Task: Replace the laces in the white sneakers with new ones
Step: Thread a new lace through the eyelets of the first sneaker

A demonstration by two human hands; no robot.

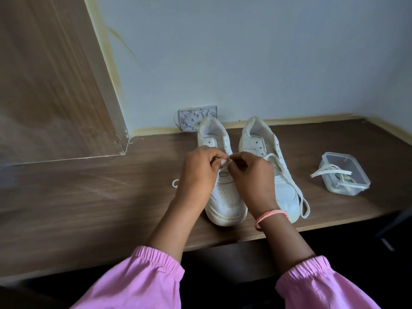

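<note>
A loose end of lace (175, 183) trails on the desk (89, 197) left of my work. My left hand (198, 172) is curled, pinching the lace over the tongue of the left sneaker (225, 201). My right hand (249, 175) pinches the same lace just beside it. To thread well, I should keep the lace flat, feed the tip squarely through the eyelet, and even both sides. The right sneaker (283, 190) stands just beside, a lace draped loosely over it. Further right, the plastic tub (347, 190) holds more laces.

White sneakers (225, 197), pink sleeves (142, 279)
</note>
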